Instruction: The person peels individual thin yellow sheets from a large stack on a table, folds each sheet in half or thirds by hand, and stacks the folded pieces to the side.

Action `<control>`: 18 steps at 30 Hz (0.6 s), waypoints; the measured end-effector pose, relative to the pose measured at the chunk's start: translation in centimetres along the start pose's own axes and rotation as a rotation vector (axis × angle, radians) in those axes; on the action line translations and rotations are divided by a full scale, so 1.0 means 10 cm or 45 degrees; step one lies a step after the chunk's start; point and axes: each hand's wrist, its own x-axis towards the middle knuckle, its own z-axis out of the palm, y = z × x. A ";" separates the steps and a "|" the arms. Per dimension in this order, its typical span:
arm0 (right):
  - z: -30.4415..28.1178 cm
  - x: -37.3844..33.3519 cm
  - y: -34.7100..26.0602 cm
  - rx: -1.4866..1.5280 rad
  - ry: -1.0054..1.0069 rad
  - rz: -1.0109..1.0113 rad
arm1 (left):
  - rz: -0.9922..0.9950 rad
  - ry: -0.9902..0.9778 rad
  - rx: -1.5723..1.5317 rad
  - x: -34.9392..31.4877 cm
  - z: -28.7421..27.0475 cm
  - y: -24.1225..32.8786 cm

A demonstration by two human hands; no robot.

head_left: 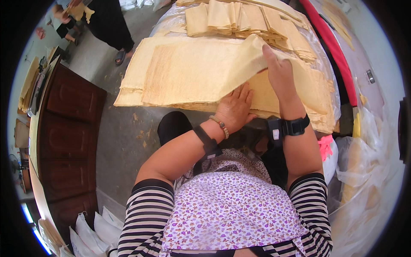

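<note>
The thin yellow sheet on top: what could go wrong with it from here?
The thin yellow sheet might tear at its raised end, where the right hand grips it.
It could also crease at the bend, near which the left hand lies flat with fingers spread at the near edge of the stack.
The folded pieces lie just beyond, so swinging the raised end that way might nudge them.

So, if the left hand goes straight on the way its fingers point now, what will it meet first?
Probably the raised edge of the sheet held by the right hand; depth is unclear, so the left hand might slide underneath.
</note>
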 end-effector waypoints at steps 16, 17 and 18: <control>0.39 1.13 -0.28 0.364 0.066 -0.039 | -0.509 0.303 -1.531 0.05 -0.02 -0.61; 0.37 1.19 -0.30 0.430 0.047 -0.072 | -0.508 0.307 -1.530 0.05 -0.09 -0.62; 0.34 1.24 -0.31 0.430 0.046 -0.075 | -0.692 0.303 -1.856 0.07 -0.16 -0.63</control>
